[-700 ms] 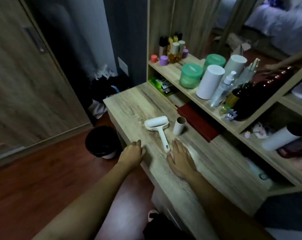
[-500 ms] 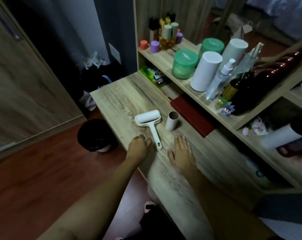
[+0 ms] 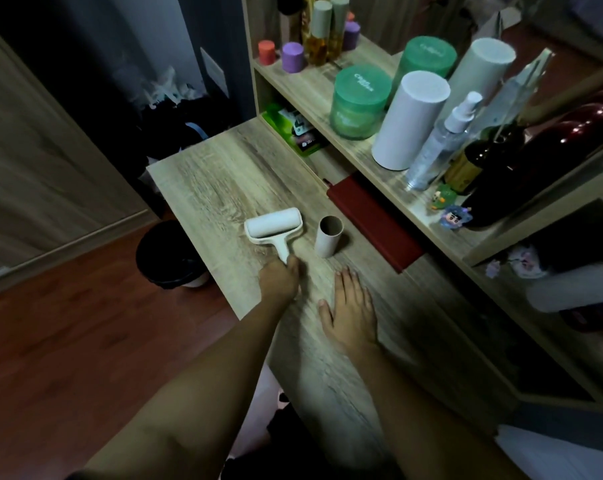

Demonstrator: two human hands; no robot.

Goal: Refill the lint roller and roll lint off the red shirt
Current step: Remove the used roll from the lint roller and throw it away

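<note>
Likely trouble first, taken from left to right with the roller (image 3: 274,226) as landmark. Left of the roller and below the desk (image 3: 203,181) edge: a black bin (image 3: 170,252) on the red-brown floor, ready to catch anything nudged off that side. At the roller's handle end: left hand (image 3: 279,280) curled over the tip of the handle, fingers hidden from above, so cannot tell whether closed on it or only touching; a loose hold so far down the handle could let the head swing or drop on lifting. Just right of the roller: a bare cardboard tube (image 3: 329,236) standing upright, light and easy to topple or send rolling with a careless sweep. Nearer than the tube and right of the handle: right hand (image 3: 353,315) flat on the wood, fingers spread, holding nothing. Beyond the tube, tucked under the shelf (image 3: 314,84): a folded red item (image 3: 372,221), probably the shirt, though hard to be sure; not yet spread out for rolling. Above and right of the roller: crowded shelf with green jars (image 3: 360,102), white cylinders (image 3: 409,119) and a spray bottle (image 3: 442,140), easy to knock when reaching for a refill.

Pale wood-grain desk, mostly bare around the roller; dim room, wooden panel at far left.
</note>
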